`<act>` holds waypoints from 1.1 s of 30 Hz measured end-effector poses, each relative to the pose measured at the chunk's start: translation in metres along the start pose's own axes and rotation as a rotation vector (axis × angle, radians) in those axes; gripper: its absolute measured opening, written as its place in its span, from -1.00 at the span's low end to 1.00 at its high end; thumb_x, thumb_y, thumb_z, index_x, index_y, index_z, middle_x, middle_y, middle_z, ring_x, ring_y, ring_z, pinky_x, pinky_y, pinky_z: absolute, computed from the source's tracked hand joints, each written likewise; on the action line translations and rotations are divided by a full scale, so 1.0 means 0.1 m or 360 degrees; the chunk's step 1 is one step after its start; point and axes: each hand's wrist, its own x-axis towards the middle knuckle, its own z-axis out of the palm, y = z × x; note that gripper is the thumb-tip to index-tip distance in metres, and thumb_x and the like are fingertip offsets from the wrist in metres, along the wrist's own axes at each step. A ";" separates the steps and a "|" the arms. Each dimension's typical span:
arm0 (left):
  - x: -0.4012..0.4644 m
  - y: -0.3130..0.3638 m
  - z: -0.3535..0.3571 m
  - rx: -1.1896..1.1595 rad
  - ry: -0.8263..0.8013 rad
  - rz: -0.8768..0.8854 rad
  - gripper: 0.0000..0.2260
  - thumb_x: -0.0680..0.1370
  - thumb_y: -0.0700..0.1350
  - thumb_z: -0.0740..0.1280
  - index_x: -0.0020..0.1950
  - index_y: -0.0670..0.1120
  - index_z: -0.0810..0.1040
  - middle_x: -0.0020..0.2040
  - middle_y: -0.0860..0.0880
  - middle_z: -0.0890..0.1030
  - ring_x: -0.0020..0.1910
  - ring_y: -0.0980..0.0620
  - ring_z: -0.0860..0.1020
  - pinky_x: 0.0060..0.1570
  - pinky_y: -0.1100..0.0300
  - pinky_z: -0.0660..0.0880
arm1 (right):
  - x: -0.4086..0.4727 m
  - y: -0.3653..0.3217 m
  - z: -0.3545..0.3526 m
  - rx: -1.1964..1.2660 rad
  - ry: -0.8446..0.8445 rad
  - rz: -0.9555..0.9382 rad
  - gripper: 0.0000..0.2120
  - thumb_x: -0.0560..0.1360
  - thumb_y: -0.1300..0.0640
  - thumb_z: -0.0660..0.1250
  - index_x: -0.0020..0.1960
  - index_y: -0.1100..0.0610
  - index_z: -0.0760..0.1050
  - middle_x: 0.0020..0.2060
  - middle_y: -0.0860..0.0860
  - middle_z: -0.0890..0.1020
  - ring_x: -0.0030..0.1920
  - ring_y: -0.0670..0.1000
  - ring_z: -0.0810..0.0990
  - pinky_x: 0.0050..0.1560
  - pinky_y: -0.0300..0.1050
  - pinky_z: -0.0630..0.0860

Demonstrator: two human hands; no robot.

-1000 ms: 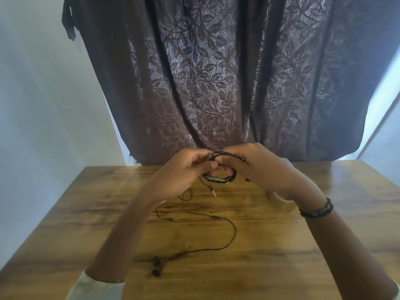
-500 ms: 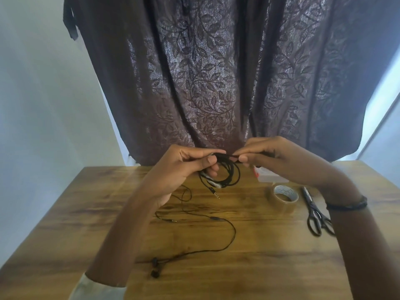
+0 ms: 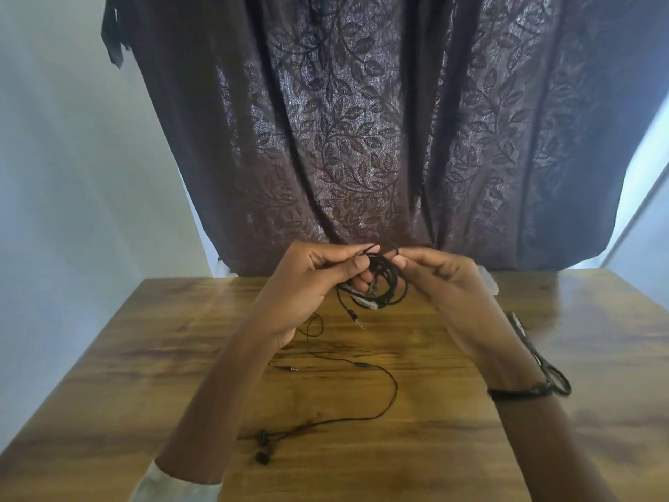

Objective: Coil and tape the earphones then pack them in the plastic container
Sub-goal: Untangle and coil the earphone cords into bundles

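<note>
Head camera: a person's left hand [image 3: 318, 280] and right hand [image 3: 440, 280] hold a coiled pair of black earphones [image 3: 376, 284] in the air above the far half of a wooden table [image 3: 416, 447]. The left thumb and fingers pinch the top of the coil; the right fingertips pinch the cord just beside them. The coil's jack plug [image 3: 356, 318] dangles beneath it.

A second pair of earphones [image 3: 340, 396] lies uncoiled on the table, nearer the camera than the coil, its earbuds by the left forearm. Scissors [image 3: 543, 364] lie right of the coil, partly hidden by the right wrist.

The plastic container cannot be clearly made out, and no tape is in view. If either pinch slackens before tape goes on, the springy loops will likely open. The hanging plug could also snag the loose cord below.
</note>
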 end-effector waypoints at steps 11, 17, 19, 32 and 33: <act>0.01 -0.04 0.10 0.0378 0.0204 0.0281 -0.78 0.52 -0.25 0.35 0.14 -0.11 0.62 -0.04 -0.01 0.67 -0.06 0.15 0.62 0.05 0.29 0.51 | -0.10 0.13 0.11 0.0725 -0.0073 0.0487 -0.78 0.59 0.23 0.17 0.08 0.18 0.59 -0.08 0.06 0.67 -0.13 -0.10 0.62 -0.15 -0.31 0.59; 0.01 -0.10 0.12 0.0589 0.0270 0.0402 -0.80 0.53 -0.19 0.35 0.14 -0.09 0.63 -0.08 0.13 0.64 -0.02 0.17 0.61 0.04 0.26 0.50 | -0.10 0.09 0.12 0.1072 -0.0019 0.0605 -0.77 0.61 0.28 0.13 0.15 0.25 0.53 -0.07 0.07 0.64 -0.16 -0.11 0.62 -0.17 -0.32 0.60; 0.02 -0.10 0.13 0.0607 0.0264 0.0434 -0.80 0.53 -0.20 0.35 0.13 -0.11 0.63 -0.08 0.12 0.64 -0.03 0.18 0.61 0.02 0.30 0.49 | -0.11 0.08 0.15 0.1183 -0.0065 0.0629 -0.76 0.59 0.29 0.14 0.12 0.26 0.56 -0.07 0.08 0.64 -0.15 -0.10 0.60 -0.14 -0.31 0.61; -0.05 -0.22 0.23 0.1307 0.0343 0.0833 -0.62 0.46 -0.45 0.30 0.25 -0.23 0.54 -0.04 -0.05 0.55 -0.06 0.19 0.49 0.01 0.49 0.40 | -0.12 0.07 0.28 0.1415 0.0204 0.0671 -0.87 0.38 0.33 0.34 -0.22 0.27 0.68 -0.23 0.11 0.67 -0.29 -0.09 0.65 -0.30 -0.37 0.59; -0.05 -0.23 0.23 0.1326 0.0336 0.0848 -0.62 0.47 -0.43 0.29 0.26 -0.23 0.53 -0.03 -0.06 0.55 -0.04 0.19 0.49 0.03 0.48 0.39 | -0.11 0.07 0.28 0.1517 0.0174 0.0672 -0.91 0.36 0.35 0.40 -0.19 0.31 0.68 -0.20 0.14 0.68 -0.27 -0.08 0.66 -0.26 -0.36 0.60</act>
